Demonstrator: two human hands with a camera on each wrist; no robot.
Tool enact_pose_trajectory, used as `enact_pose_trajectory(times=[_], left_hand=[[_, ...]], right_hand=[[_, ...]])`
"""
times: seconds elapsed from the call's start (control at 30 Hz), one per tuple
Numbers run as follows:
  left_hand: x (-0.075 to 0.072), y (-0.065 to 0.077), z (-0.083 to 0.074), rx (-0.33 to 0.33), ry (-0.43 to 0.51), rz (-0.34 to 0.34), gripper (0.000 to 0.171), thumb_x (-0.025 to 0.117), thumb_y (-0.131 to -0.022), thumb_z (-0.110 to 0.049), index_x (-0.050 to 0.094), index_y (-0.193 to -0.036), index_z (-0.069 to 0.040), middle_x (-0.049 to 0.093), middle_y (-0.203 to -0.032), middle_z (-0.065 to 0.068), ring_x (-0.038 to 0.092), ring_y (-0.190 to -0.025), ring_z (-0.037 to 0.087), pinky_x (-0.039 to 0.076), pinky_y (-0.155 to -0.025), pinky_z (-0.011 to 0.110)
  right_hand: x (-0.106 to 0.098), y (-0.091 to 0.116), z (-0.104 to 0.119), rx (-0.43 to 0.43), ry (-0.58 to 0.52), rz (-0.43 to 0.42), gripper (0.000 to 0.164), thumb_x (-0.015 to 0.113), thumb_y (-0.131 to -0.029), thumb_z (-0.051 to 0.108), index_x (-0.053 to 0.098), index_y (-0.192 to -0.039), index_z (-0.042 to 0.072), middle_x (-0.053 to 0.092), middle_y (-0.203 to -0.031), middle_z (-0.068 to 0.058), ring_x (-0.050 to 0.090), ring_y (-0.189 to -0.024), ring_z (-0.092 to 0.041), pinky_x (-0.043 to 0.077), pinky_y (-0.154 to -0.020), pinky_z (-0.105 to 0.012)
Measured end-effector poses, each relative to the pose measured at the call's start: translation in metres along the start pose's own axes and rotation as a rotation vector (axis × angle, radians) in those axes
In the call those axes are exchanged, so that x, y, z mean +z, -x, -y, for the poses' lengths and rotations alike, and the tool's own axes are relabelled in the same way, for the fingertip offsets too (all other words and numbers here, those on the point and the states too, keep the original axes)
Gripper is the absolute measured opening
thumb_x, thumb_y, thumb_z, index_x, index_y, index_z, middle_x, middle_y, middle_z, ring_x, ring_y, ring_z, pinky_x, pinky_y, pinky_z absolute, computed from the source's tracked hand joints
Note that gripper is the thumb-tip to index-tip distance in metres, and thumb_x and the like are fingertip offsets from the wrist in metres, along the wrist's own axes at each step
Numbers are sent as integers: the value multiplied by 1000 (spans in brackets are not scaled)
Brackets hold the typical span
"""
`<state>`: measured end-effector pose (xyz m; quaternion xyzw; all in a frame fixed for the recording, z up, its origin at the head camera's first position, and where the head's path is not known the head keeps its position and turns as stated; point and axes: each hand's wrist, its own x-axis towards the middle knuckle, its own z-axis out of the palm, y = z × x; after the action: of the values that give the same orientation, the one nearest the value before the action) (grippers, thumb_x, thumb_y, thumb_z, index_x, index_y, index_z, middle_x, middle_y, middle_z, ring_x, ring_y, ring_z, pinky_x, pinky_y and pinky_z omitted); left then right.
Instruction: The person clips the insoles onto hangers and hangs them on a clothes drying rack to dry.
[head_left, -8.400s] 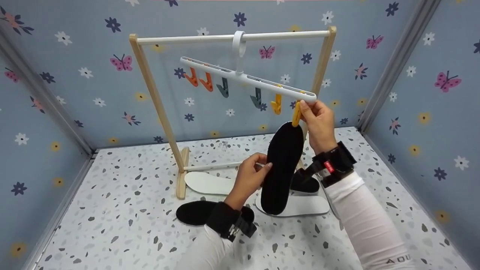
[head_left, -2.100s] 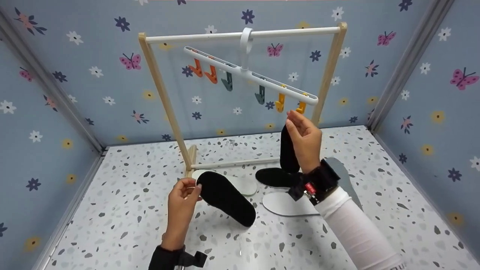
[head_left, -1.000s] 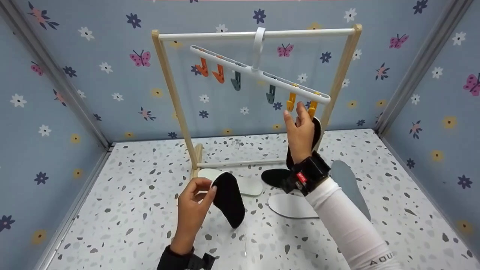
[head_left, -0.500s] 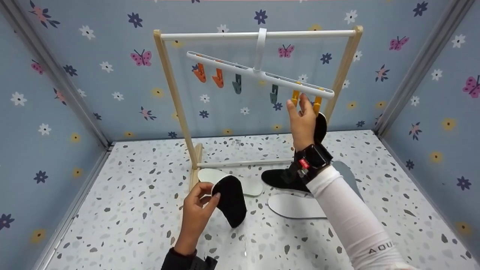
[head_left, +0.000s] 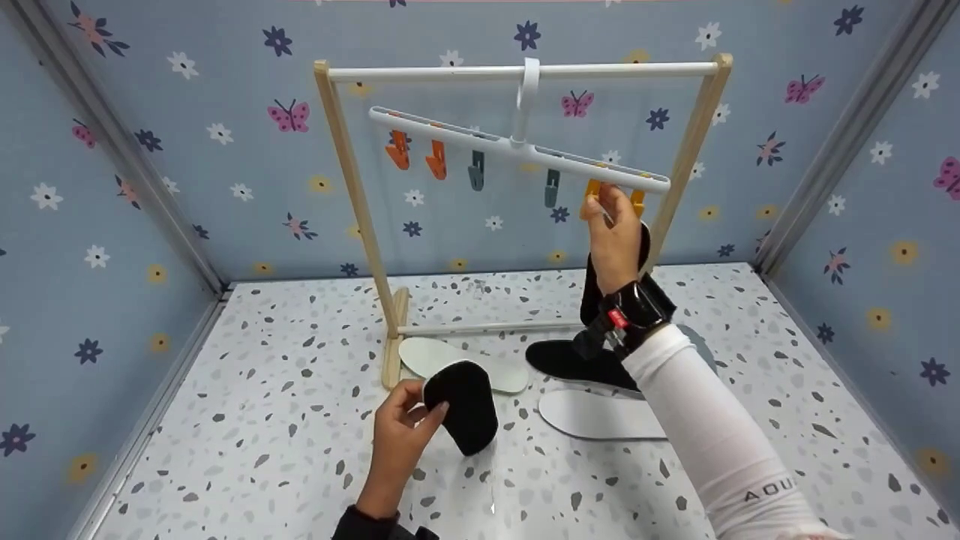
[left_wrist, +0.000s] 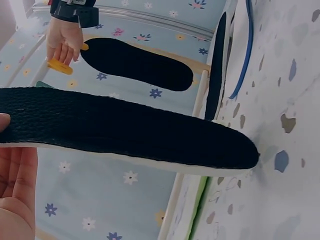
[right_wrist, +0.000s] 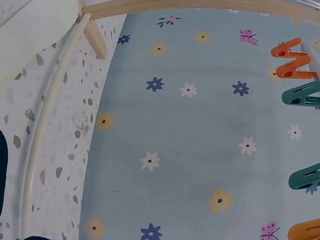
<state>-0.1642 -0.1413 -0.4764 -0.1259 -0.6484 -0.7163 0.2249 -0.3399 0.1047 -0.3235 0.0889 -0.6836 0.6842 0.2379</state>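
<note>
My left hand [head_left: 405, 420] pinches the edge of a black insole [head_left: 465, 409] with a white underside, held tilted over the floor. In the left wrist view that insole [left_wrist: 125, 127] stretches across the picture. My right hand [head_left: 616, 244] is raised to the white clip hanger [head_left: 480, 139], pinching its inner yellow clothespin [head_left: 589, 204] between thumb and fingers. Another black insole [head_left: 591, 289] hangs from the outer yellow clothespin [head_left: 638, 202], partly hidden behind my right hand. Farther left on the hanger are orange clothespins [head_left: 436, 161] and green ones [head_left: 551, 189].
The hanger hooks over the white bar [head_left: 420, 73] of a wood-sided rack [head_left: 352, 195]. On the speckled floor lie a pale green insole [head_left: 424, 355], a black insole [head_left: 570, 360], a white one [head_left: 600, 415] and a grey one [head_left: 697, 346] under my right arm.
The first black insole now hangs from the outer clothespin. My left hand has taken up another from the floor. My right hand has moved to the inner yellow clothespin, and the hanger has swung slightly.
</note>
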Motion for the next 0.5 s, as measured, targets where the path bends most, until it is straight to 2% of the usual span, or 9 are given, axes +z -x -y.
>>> enact_pose_trajectory(times=[0.1,0.23,0.5], left_hand=[[0,2,3,-9,-19,-1,20,69,-77,12,55,-90,12,59,-88,1,62,-85,10,53,-70,22],[1,6,6,-33,-50,-33,20,71,-76,11,56,-89,10,60,-86,0,62,-85,10,54,-71,22],[6,10,9,-108,-72,-81,19,72,-76,9,57,-87,10,61,-83,0,63,-83,10,54,-71,23]], right_hand=[[-1,0,0,-9,-5,10,42,50,-98,13,43,-135,-5,50,-133,-19,47,-123,-24,37,-104,-33],[-2,0,1,20,-18,28,43,49,-99,17,42,-136,-4,51,-133,-18,48,-121,-22,37,-103,-33],[-1,-4,3,93,-111,-11,42,48,-99,14,42,-137,-4,50,-134,-18,49,-115,-18,38,-98,-25]])
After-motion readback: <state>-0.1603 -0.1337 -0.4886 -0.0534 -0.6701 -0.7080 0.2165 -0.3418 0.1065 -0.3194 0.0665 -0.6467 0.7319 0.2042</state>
